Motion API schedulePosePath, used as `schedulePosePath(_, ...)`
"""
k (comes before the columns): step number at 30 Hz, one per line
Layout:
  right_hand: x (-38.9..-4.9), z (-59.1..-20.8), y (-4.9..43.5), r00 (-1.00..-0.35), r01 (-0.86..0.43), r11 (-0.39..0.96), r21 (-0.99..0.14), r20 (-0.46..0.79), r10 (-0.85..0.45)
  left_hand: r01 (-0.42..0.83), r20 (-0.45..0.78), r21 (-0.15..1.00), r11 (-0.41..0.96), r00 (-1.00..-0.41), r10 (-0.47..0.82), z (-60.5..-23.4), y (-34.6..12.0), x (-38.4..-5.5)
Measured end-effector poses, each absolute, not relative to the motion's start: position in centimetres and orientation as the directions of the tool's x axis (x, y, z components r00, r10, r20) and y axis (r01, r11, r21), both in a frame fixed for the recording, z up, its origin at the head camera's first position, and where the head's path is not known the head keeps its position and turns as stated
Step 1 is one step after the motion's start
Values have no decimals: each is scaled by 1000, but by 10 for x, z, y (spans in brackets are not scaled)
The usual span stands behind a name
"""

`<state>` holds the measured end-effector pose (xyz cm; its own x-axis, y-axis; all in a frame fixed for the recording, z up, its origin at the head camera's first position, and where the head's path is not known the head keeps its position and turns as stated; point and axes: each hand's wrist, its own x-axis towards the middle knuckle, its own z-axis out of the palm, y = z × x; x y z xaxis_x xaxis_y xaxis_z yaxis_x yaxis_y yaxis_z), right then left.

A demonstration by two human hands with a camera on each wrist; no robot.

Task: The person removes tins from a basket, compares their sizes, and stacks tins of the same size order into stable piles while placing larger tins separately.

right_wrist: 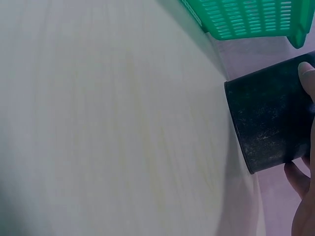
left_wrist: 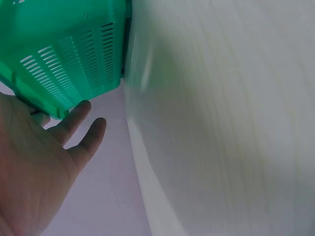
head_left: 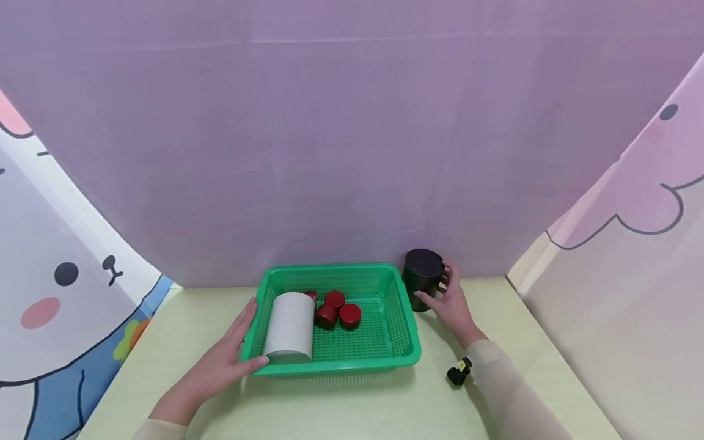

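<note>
A green plastic basket [head_left: 363, 368] sits on the table. My left hand [head_left: 222, 366] lies along its left side, fingers extended against the outer wall and thumb at the front left corner. In the left wrist view, two fingertips [left_wrist: 98, 125] stand beside the slotted wall. Inside the basket are a large white piece with a curved top [head_left: 290, 324] and several small red cylinders [head_left: 349, 316]. Right of the basket, my right hand [head_left: 452, 305] grips a black cylindrical container [head_left: 420, 278], thumb in front and fingers round its right side. Its lower rim is close to the tabletop.
The pale table [head_left: 341, 412] ends at a purple cloth backdrop [head_left: 352, 153]. Printed cloth panels rise on the left [head_left: 60, 244] and right [head_left: 632, 293]. A small black device [head_left: 458, 374] is attached at my right wrist.
</note>
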<state>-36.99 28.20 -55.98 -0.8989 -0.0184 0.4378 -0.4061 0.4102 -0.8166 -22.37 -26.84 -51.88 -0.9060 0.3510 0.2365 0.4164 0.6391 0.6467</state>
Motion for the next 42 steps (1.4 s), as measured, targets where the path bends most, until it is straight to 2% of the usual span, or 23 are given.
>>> schedulePosePath(10, -363, -554, 288, -900, -413, 412, -812, 433, -49, 436, 253, 619, 653, -898, 359, -514, -268, -222)
schedulePosePath(16, -359, -546, 291, -861, -478, 435, -763, 506, -57, 433, 248, 628, 646, -899, 361, -513, -267, -223)
schedulePosePath(23, -351, -532, 295, -828, -496, 493, -714, 560, -22, 434, 250, 635, 639, -898, 361, -511, -267, -221)
schedulePosePath(29, -343, -516, 292, -750, -554, 543, -631, 661, 2, 432, 248, 633, 642, -899, 360, -512, -267, -221)
schedulePosePath(36, -338, -497, 277, -611, -678, 603, -420, 779, -144, 427, 245, 624, 655, -902, 354, -517, -269, -223)
schedulePosePath(39, -334, -490, 267, -602, -713, 571, -407, 773, -200, 426, 245, 624, 655, -903, 354, -517, -268, -223)
schedulePosePath(42, -329, -484, 256, -622, -730, 530, -432, 741, -254, 427, 245, 626, 653, -902, 355, -519, -268, -222)
